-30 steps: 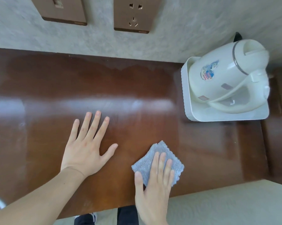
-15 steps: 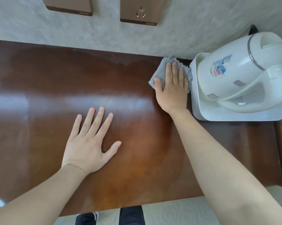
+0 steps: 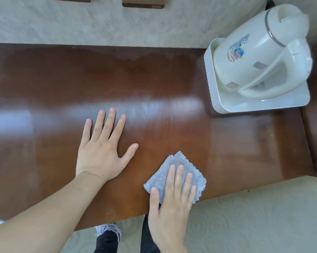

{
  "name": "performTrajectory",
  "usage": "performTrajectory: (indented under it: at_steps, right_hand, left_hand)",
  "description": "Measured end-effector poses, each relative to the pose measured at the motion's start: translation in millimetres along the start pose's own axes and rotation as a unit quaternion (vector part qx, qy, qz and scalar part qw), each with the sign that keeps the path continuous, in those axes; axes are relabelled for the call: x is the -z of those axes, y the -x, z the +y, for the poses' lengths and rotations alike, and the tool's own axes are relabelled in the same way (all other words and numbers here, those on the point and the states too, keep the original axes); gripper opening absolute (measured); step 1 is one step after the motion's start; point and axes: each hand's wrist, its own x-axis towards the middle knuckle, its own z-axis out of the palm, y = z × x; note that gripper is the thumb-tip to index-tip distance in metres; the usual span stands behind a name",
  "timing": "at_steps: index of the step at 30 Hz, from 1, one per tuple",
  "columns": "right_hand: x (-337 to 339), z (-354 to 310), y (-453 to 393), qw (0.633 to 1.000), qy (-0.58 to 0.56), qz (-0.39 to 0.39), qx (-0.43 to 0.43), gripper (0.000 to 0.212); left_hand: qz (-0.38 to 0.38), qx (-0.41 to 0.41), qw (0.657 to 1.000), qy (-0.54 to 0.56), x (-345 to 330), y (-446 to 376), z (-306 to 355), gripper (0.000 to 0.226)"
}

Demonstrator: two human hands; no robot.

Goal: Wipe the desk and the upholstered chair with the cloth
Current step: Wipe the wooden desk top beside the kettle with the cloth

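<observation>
A glossy dark brown wooden desk [image 3: 62, 84] fills most of the head view, with a damp sheen across its middle. A small grey folded cloth [image 3: 161, 176] lies near the desk's front edge, right of centre. My right hand [image 3: 172, 203] presses flat on the cloth with straight fingers. My left hand [image 3: 103, 148] rests flat on the bare desk to the left of the cloth, fingers spread. The upholstered chair is not in view.
A white electric kettle [image 3: 259, 52] stands on a white tray [image 3: 214, 99] at the desk's back right. Two brown wall sockets [image 3: 143, 3] sit above on the pale wall. Pale patterned carpet [image 3: 263, 216] and my shoe [image 3: 108, 231] show below the front edge.
My right hand has pulled the cloth from the back of the desk beside the tray to the front edge. My left hand has stayed in place.
</observation>
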Motion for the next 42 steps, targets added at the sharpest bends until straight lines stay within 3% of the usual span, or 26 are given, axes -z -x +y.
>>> performTrajectory:
  at_steps: [5, 11, 16, 20, 23, 29, 34, 42]
  right_hand:
    - [6, 0, -40, 0.998, 0.053, 0.009, 0.027, 0.063]
    - [45, -8, -198, 0.991, 0.084, 0.029, 0.099, 0.066]
    - [66, -18, -296, 0.984, 0.086, -0.021, 0.157, 0.066]
    - [57, -24, -285, 0.989, 0.066, 0.015, 0.13, 0.065]
    - [43, -28, -221, 0.991, 0.065, 0.041, 0.105, 0.065]
    - [14, -14, -96, 0.99, 0.048, 0.015, 0.13, 0.064]
    - [22, -28, -134, 0.989, 0.071, 0.009, 0.13, 0.066]
    - [32, -120, -290, 0.995, 0.049, 0.017, 0.082, 0.067]
  left_hand:
    - [0.008, -0.001, 1.0, 0.004, -1, 0, 0, 0.081]
    - [0.016, -0.002, 1.0, 0.003, -1, -1, 0, 0.081]
    - [0.02, -0.001, 1.0, 0.003, -2, -2, -1, 0.081]
    - [0.018, 0.001, 1.0, 0.005, -3, -2, 0, 0.081]
    - [0.016, 0.003, 1.0, 0.002, -2, -1, 0, 0.081]
    - [0.012, -0.003, 1.0, 0.006, -4, 1, 0, 0.082]
    - [0.003, -0.005, 1.0, 0.008, -1, 1, -1, 0.083]
    - [0.0, -0.002, 1.0, 0.01, -1, -2, 0, 0.082]
